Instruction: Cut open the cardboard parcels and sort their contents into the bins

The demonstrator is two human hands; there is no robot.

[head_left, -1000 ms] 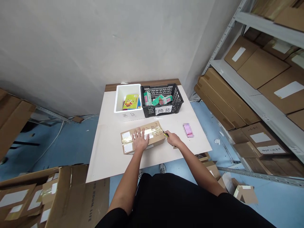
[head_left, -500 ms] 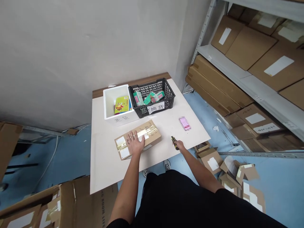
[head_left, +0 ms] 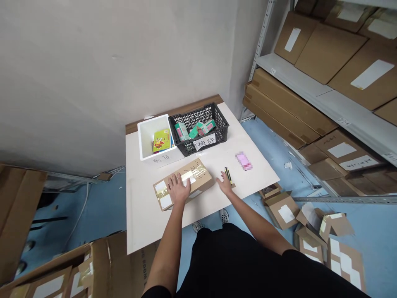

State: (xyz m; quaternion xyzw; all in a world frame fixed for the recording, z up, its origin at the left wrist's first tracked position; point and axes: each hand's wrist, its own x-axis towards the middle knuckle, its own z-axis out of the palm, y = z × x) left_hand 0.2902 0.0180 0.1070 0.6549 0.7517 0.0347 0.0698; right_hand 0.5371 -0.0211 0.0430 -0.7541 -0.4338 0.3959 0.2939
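My left hand point(head_left: 179, 190) lies flat with spread fingers on top of a taped cardboard box point(head_left: 203, 177). The box carries white labels, clear tape and black handwriting, and it rests at a slant on the white table point(head_left: 142, 231). To the right of the box is my right hand point(head_left: 225, 185), its fingers apart. Just beside those fingers a black and yellow utility knife point(head_left: 228, 174) lies on the tabletop; whether a fingertip still touches it I cannot tell. A pink item point(head_left: 244, 160), blurred out, lies farther right.
At the table's back stand a white bin point(head_left: 149, 142) holding colourful booklets and a black basket point(head_left: 221, 134) with green-and-pink packages. Shelves point(head_left: 313, 93) loaded with cartons rise on the right. Opened cartons point(head_left: 283, 211) litter the floor there; a large carton point(head_left: 102, 265) stands lower left.
My right hand has let go of the utility knife, which now lies on the table, and has shifted slightly left. My left hand stays on the box. The view has turned a little.
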